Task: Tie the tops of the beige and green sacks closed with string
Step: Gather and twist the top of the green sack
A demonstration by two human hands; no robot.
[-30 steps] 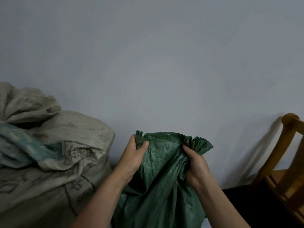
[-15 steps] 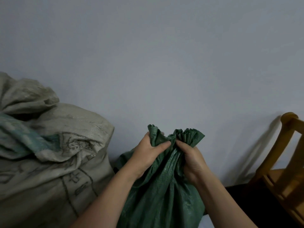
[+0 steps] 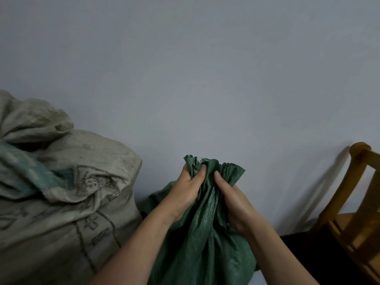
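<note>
- Plain grey wall (image 3: 205, 68) fills the upper frame, with a wooden chair (image 3: 358, 214) at the right edge.
- At lower centre stands the green sack (image 3: 202, 239), its mouth bunched into pleats that fan out above the fists.
- The left hand (image 3: 185, 195) is clenched round the left side of the gathered neck, thumb pressed across the folds.
- The right hand (image 3: 233, 206) grips the right side of the same neck. The two hands sit just beside each other, thumbs nearly meeting.
- The beige sack (image 3: 72, 202) bulks at lower left, close beside the green one. Its top is folded over loosely, and I can see no tie on it.
- No string shows anywhere in view.
- My reading is that the step in hand is gathering the green sack's mouth into one tight neck, ahead of binding.
- The next move seems to call for one hand to take the whole bunch alone, squeezing hard enough that the pleats do not spring open, so the other can fetch string and wrap it below the frill.
- The beige sack looks to be left to do.
</note>
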